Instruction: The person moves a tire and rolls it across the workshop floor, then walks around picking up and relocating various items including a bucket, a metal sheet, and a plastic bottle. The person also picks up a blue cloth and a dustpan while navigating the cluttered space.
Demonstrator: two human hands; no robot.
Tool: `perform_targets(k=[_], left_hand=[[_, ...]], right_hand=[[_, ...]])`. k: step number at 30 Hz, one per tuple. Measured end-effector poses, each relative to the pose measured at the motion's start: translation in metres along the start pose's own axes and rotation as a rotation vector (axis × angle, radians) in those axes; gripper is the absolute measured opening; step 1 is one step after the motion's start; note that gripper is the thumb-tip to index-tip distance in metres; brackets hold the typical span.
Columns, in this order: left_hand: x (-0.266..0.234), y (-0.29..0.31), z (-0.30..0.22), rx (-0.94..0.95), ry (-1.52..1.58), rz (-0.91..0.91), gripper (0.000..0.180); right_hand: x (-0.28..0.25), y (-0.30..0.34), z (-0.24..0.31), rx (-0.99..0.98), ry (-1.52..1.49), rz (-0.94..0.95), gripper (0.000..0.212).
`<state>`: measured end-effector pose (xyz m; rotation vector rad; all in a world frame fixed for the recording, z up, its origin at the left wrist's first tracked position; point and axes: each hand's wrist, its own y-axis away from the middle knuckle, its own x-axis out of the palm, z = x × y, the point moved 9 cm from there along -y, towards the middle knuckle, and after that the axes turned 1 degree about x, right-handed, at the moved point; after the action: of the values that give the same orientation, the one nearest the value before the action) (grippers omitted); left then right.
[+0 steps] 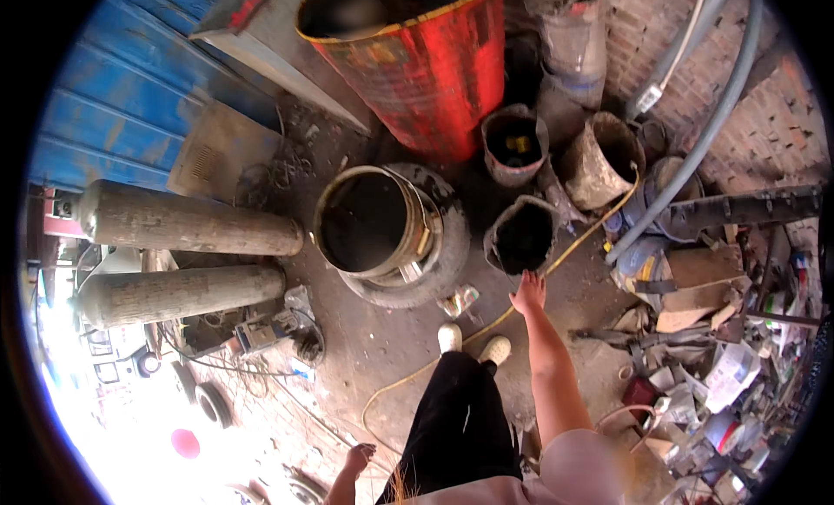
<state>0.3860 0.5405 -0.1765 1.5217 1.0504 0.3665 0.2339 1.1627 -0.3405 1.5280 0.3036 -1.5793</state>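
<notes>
My right hand (528,294) reaches forward to the near rim of a dark, worn bucket (493,253). Its fingers are stretched out at that rim; whether they touch it is hard to tell. The inside of the bucket is black. Low at my left side hangs my left hand (359,457), loosely open and holding nothing. Ahead of my feet, a large round drum (326,249) with dark contents stands on or inside a tyre (454,244). Just behind the dark bucket is another bucket (512,176) with something yellow in it.
A tall red barrel (426,88) stands at the back. Two grey gas cylinders (195,222) lie at left. A crusted bucket (586,170) is right of the others. A yellow hose (486,329) crosses the floor by my shoes. Mixed scrap (686,392) is piled at right.
</notes>
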Motion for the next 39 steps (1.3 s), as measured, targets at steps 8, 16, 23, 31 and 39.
perform_targets(k=[8,16,23,31,39], left_hand=[[0.027,-0.011,-0.037,0.024,0.069,-0.006,0.022],[0.021,-0.018,-0.034,0.039,0.130,0.019,0.023],[-0.016,-0.011,-0.016,-0.042,0.066,0.012,0.023],[-0.015,-0.045,-0.010,0.004,0.093,0.046,0.020],[-0.029,-0.059,-0.057,0.166,-0.022,0.047,0.020]], right_hand=[[0.020,-0.023,-0.005,-0.048,-0.012,0.055,0.031],[-0.061,-0.029,-0.024,-0.006,-0.080,0.073,0.042],[-0.131,0.050,-0.070,0.129,-0.271,-0.023,0.044],[-0.104,0.173,-0.179,0.233,-0.106,0.068,0.052],[-0.005,0.268,-0.243,0.225,-0.111,0.095,0.048]])
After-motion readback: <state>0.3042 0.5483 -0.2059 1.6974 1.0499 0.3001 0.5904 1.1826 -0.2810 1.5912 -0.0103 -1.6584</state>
